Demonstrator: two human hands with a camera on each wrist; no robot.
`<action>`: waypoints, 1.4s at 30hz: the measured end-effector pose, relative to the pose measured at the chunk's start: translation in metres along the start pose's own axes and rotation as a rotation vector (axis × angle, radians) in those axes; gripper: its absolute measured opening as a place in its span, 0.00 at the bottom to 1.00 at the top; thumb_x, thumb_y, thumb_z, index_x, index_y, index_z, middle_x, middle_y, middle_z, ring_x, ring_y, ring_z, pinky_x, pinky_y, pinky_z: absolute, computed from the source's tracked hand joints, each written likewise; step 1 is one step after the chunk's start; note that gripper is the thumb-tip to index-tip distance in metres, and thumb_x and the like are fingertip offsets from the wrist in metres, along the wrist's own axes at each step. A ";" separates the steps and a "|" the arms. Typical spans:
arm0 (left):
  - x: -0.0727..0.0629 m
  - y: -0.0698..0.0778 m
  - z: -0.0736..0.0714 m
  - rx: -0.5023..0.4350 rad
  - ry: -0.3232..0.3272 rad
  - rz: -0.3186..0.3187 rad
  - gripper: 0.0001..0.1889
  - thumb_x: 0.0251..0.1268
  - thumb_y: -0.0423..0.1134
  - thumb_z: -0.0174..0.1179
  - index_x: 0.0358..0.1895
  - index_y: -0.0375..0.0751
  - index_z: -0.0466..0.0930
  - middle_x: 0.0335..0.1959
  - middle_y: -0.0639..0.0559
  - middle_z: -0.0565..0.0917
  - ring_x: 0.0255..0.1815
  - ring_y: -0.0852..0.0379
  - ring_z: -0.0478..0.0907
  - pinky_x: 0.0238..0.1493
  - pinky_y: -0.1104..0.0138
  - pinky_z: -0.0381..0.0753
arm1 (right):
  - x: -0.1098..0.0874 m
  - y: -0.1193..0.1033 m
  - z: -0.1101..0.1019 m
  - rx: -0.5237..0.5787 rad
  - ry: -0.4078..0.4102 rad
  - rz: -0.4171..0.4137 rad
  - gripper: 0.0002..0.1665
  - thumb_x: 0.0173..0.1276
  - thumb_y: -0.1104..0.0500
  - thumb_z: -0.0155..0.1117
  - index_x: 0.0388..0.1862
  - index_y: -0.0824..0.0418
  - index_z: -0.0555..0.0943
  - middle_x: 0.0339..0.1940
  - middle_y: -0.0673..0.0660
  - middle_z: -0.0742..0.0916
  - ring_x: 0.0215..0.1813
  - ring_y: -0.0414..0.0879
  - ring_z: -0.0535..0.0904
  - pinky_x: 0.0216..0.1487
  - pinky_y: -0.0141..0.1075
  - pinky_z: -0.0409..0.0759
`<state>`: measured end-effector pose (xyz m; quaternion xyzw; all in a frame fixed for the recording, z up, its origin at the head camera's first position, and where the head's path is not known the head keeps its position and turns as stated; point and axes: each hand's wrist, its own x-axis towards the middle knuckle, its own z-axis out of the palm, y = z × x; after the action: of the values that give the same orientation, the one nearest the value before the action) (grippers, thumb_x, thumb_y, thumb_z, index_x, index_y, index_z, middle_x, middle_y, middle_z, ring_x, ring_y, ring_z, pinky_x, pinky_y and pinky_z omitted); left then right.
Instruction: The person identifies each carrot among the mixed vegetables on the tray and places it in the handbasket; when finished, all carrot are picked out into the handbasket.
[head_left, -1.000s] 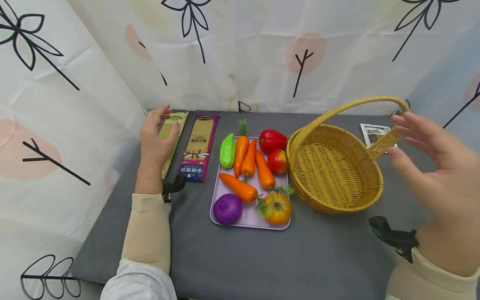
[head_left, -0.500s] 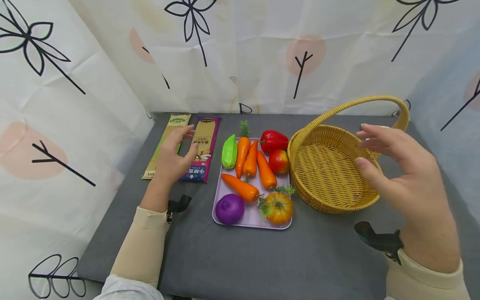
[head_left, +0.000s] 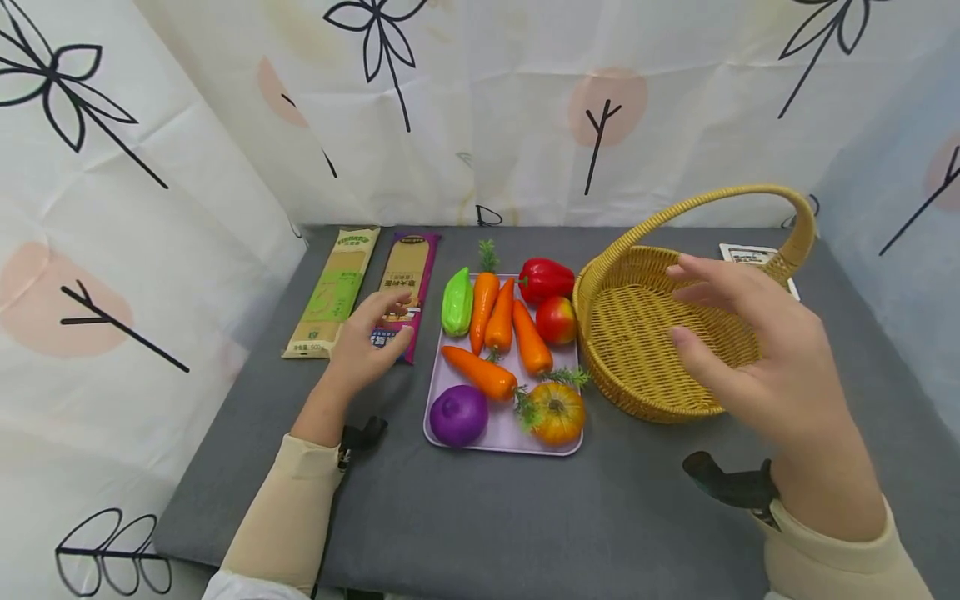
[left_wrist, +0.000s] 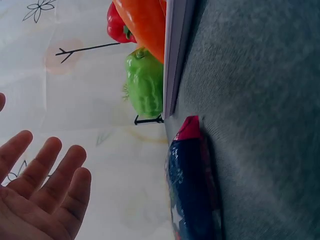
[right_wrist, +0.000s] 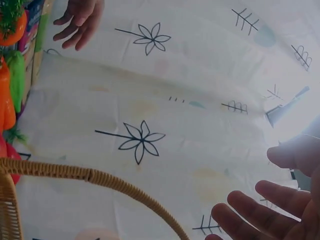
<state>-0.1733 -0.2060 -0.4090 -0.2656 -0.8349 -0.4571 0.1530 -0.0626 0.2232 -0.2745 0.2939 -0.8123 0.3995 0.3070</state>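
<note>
My left hand (head_left: 363, 346) hovers with relaxed, parted fingers over the purple noodle packet (head_left: 408, 275), holding nothing. In the left wrist view its fingers (left_wrist: 55, 175) are spread apart from the packet. On the other side, my right hand (head_left: 765, 350) hangs in the air in front of the yellow wicker basket (head_left: 637, 350), fingers loosely bent and nothing between them. Between the hands lies a lilac tray (head_left: 517, 446) bearing several orange carrots (head_left: 480, 375), a green pepper (head_left: 457, 304), a red pepper (head_left: 546, 280), a red-yellow fruit (head_left: 556, 321), a purple onion-like vegetable (head_left: 459, 415) and an orange pumpkin (head_left: 557, 414).
A green and cream packet (head_left: 333, 292) lies at the far left of the grey table (head_left: 562, 525). Behind the basket, whose tall handle (head_left: 720, 196) arches up, a white card or packet (head_left: 746, 253) is partly hidden. Patterned white cloth (head_left: 510, 108) encloses the back and sides.
My left hand has moved right and nearer to me, from the green packet to the purple one. My right hand has moved left, from beside the basket handle to the basket's front.
</note>
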 end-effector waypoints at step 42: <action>-0.015 -0.023 0.015 -0.008 -0.437 -0.266 0.30 0.67 0.35 0.67 0.71 0.37 0.71 0.30 0.52 0.75 0.27 0.53 0.72 0.29 0.67 0.73 | -0.028 -0.004 0.146 0.166 -0.388 0.345 0.25 0.66 0.60 0.72 0.62 0.57 0.81 0.52 0.50 0.86 0.47 0.47 0.85 0.48 0.42 0.85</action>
<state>-0.1746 -0.2085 -0.4403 -0.2464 -0.8740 -0.4082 -0.0937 -0.0806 0.1067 -0.3651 0.2463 -0.8585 0.4472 0.0480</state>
